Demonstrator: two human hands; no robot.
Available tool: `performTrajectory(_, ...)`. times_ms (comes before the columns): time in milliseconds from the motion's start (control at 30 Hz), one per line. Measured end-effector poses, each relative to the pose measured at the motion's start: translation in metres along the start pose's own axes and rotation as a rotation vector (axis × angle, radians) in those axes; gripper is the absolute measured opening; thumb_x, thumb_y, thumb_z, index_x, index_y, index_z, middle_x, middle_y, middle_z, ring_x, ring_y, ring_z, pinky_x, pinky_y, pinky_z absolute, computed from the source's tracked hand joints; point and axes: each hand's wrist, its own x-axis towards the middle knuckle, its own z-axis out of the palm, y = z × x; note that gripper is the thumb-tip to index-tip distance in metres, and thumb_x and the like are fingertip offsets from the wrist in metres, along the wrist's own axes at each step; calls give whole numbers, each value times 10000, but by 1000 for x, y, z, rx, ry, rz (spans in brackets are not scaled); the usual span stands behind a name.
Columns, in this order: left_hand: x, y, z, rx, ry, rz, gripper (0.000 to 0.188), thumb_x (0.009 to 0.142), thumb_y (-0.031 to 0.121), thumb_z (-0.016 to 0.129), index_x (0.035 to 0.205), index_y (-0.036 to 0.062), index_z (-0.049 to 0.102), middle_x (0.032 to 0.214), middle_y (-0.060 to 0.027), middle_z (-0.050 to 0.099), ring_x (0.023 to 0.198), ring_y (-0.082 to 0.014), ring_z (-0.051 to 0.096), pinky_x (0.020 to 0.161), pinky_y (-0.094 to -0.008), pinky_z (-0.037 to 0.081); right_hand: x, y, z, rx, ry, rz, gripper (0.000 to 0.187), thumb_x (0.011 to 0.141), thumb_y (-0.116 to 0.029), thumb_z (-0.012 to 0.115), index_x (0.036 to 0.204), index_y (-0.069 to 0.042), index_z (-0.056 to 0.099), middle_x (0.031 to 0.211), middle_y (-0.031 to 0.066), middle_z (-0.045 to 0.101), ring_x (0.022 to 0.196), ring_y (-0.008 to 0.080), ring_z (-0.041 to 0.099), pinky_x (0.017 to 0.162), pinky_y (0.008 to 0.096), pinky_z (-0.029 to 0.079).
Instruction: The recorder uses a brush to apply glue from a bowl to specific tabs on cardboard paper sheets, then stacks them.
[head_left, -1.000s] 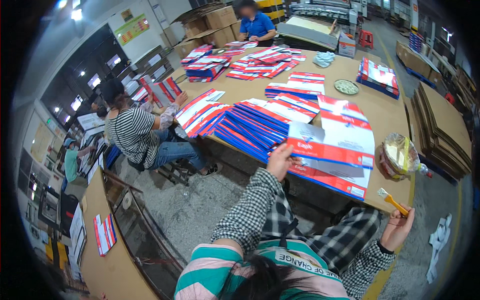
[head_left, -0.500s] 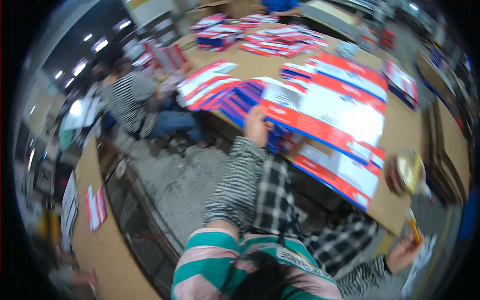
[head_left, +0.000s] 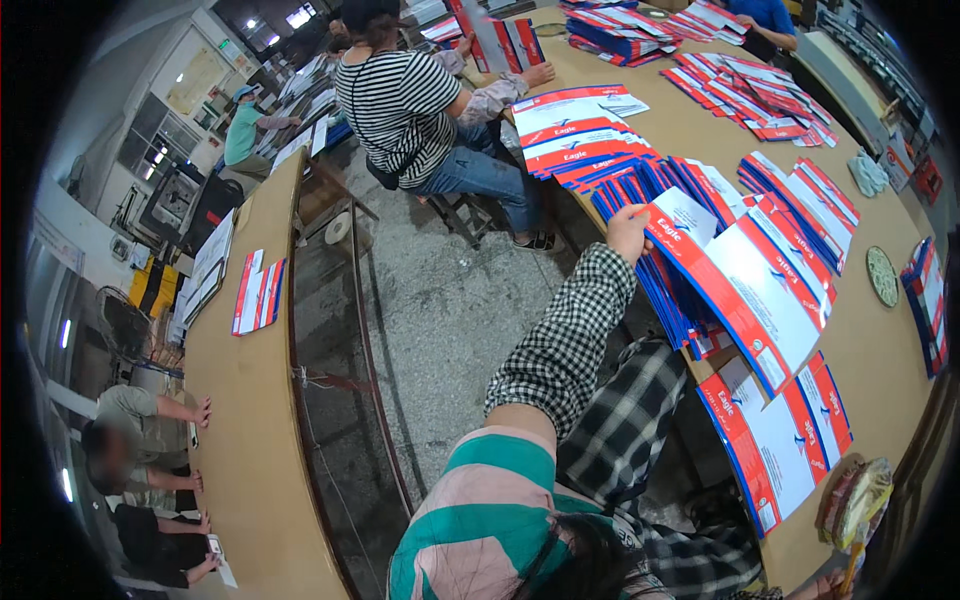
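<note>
My left hand [head_left: 628, 236] pinches the left edge of a flat, die-cut cardboard sheet [head_left: 765, 290], printed red, white and blue. The sheet is raised and tilted over the table. Beneath and beside it lies a fanned stack of similar sheets [head_left: 665, 290], mostly blue edges showing. Another flat printed sheet [head_left: 780, 440] rests at the table's near edge. At the lower right rim, my right hand [head_left: 822, 588] is mostly cut off; its fingers are around a slim yellow-orange stick-like tool [head_left: 853, 570]. A yellowish plastic-wrapped tub [head_left: 856, 500] stands beside that hand.
More printed piles [head_left: 745, 95] cover the far part of the brown table [head_left: 850, 210]. A green round object [head_left: 882, 277] and a crumpled pale cloth [head_left: 868, 175] lie to the right. A co-worker in stripes [head_left: 405, 110] sits ahead left. A second table [head_left: 260, 400] stands at left.
The view has swung right, shifting the scene. My left hand still holds the sheet, now tilted more steeply. My right hand and its yellow tool have gone almost out of view beside the tub.
</note>
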Motion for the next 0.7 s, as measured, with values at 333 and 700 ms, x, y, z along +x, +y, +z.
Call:
performTrajectory(333,-38,-34,6,201,241,-83,463,777,443,607,771,-1,476,595,-79,539,440,-142,520,369,-261,409,3,5,-21,-7,9,59,238,857,-238,497,892,-11,561,881,138,590,681,207,557,544,259,446)
performTrajectory(700,-154,-33,50,110,-378,-527,513,824,466,547,944,-29,496,780,-134,605,484,-102,498,425,-203,411,-7,12,-17,55,97,19,164,856,-203,537,816,-44,549,749,62,584,643,170,543,553,254,448)
